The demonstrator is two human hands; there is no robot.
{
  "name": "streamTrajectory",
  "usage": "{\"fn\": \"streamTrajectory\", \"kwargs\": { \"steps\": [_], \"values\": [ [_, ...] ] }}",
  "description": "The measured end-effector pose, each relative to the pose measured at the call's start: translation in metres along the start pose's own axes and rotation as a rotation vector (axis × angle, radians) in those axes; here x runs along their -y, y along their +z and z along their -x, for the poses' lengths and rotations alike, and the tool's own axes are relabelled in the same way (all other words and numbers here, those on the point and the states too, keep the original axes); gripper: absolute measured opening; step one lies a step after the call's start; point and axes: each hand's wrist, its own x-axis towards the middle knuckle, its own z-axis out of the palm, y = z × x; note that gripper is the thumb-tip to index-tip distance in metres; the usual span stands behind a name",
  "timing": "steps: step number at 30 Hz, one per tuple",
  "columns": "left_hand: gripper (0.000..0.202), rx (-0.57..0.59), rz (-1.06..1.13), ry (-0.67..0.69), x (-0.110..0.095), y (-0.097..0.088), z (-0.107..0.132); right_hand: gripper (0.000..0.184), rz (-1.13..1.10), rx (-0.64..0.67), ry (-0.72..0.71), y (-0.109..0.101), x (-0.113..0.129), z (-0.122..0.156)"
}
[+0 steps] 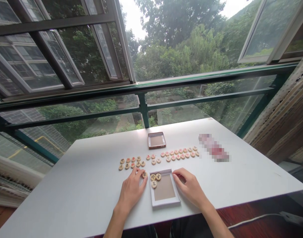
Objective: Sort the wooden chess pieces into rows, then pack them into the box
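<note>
A shallow white box (177, 195) with a brown bottom lies on the white table (74, 195) in front of me. Three round wooden pieces (155, 179) sit in its far left corner. My left hand (133, 189) rests flat beside the box, its fingertips on another wooden piece (144, 174). My right hand (188, 185) lies on the table at the box's right edge, fingers curled loosely against the rim and holding nothing. Beyond the hands, several wooden pieces (158, 157) with red or black marks form a double row.
A small brown box lid (156, 140) lies past the row of pieces. A blurred pinkish object (214, 147) lies at the right rear of the table. Green window railings (144, 109) stand behind the table, and a cable (253, 220) runs along the floor at right.
</note>
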Motion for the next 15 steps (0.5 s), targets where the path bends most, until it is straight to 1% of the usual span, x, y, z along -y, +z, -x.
{"fn": "streamTrajectory", "kwargs": {
  "steps": [3,9,12,15],
  "values": [
    [0.02,-0.006,0.04,-0.002,0.0,0.0,-0.002,0.022,0.004,-0.002,0.0,0.0,0.001,0.0],
    [0.03,-0.037,0.23,-0.057,0.005,0.001,-0.001,0.025,0.009,-0.017,-0.003,0.001,0.001,0.0],
    [0.032,-0.05,0.383,-0.057,-0.003,-0.001,-0.001,0.024,0.01,-0.017,0.0,0.001,0.0,0.001],
    [0.033,-0.048,0.528,-0.044,-0.018,-0.006,-0.002,0.024,0.012,-0.03,0.002,0.0,-0.002,0.001]
  ]
}}
